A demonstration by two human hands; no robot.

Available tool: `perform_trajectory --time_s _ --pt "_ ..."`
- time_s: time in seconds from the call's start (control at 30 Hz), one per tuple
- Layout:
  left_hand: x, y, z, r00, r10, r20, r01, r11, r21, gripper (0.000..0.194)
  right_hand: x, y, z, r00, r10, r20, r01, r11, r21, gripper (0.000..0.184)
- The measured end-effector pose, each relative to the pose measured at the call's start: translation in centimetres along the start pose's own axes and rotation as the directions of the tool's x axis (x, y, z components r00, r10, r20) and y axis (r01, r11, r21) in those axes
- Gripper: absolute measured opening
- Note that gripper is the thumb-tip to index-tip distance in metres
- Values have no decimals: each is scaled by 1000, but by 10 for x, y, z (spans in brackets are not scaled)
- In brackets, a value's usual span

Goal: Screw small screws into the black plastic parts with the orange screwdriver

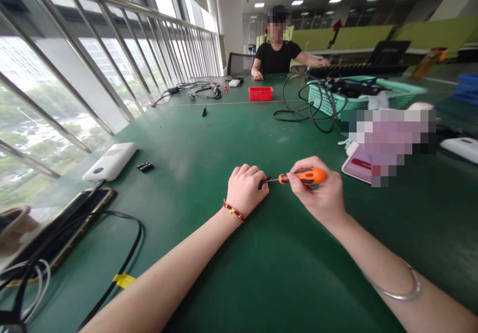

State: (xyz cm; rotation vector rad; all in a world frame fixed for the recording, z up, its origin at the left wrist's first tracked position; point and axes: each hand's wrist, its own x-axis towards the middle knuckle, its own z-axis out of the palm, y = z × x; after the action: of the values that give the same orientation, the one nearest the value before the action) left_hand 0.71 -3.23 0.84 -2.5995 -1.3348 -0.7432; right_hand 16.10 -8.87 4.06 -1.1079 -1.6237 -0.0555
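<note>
My right hand (317, 191) is closed around the orange and black handle of a screwdriver (311, 175). Its thin metal shaft points left and meets a small black part (263, 182). That part is pinched between the thumb and fingers of my left hand (246, 188), which rests low over the green table (179, 173). My fingers cover most of the black part, so its exact kind cannot be made out. Another small black piece (145, 166) lies on the table to the left of my left hand.
On the left lie a white power bank (112, 161), a phone (70, 228) and a black cable (138, 243). Farther back are a red bin (260, 94), a tiny black piece (204, 112) and a green basket (324, 99) with cables. A person (278, 54) sits across the table.
</note>
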Motion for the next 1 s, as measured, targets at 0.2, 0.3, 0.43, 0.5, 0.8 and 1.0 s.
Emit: perform_trajectory --time_s 0.2,0.3,0.43,0.5,0.8,1.0 --pt "0 0 1 1000 -8 12 8 1000 -24 10 0 1 -1 1000 2 18 -2 1000 17 12" --pt "1 0 1 1000 -6 19 7 1000 -29 10 0 1 -1 999 -7 43 6 1000 28 10" --pt "1 0 -1 999 -5 32 6 999 -33 10 0 -3 -1 997 -27 66 25 999 22 10" --pt "1 0 -2 999 -4 39 5 999 -37 10 0 -5 -1 996 -19 89 18 1000 18 11" --pt "1 0 -2 999 -18 46 20 999 -36 11 -2 -8 2 994 72 78 -79 993 93 33" --pt "1 1 -4 998 -16 54 18 999 -41 9 -2 -13 2 985 82 153 -85 996 13 19"
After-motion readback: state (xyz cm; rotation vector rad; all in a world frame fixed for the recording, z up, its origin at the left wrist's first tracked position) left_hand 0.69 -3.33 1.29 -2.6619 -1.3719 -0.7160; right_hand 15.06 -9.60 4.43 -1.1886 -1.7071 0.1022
